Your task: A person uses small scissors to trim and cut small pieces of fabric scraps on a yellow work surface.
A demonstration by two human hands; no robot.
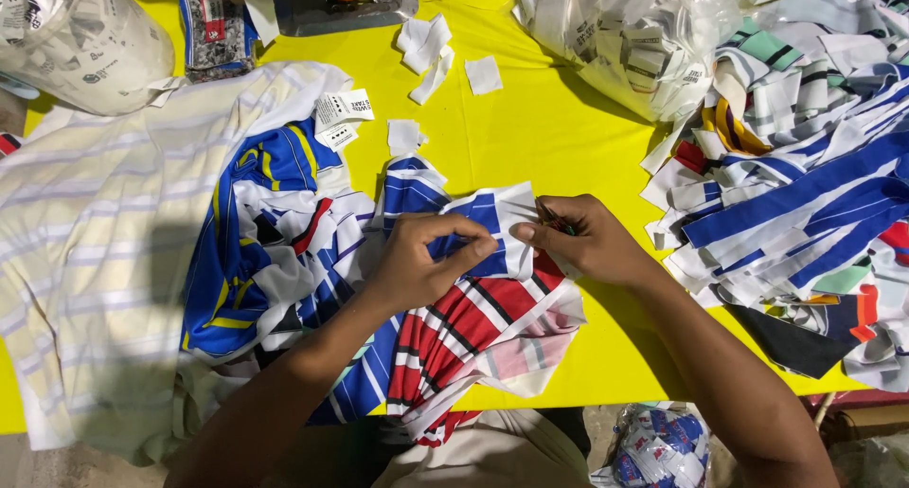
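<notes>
A striped garment [473, 318] in blue, white and red lies bunched on the yellow table [559, 138] in front of me. My left hand [421, 261] pinches a blue and white fold of it. My right hand [587, 237] grips the same fold's edge and a small dark tool with a red and green part, too hidden to name. More blue, yellow and white striped cloth [270, 232] lies to the left of my hands.
A cream striped shirt [85, 232] covers the left side. Paper tags [341, 114] and white label scraps [431, 48] lie behind. A clear plastic bag [76, 34] stands far left, another bag of labels [634, 38] far right, beside a heap of striped strips [805, 185].
</notes>
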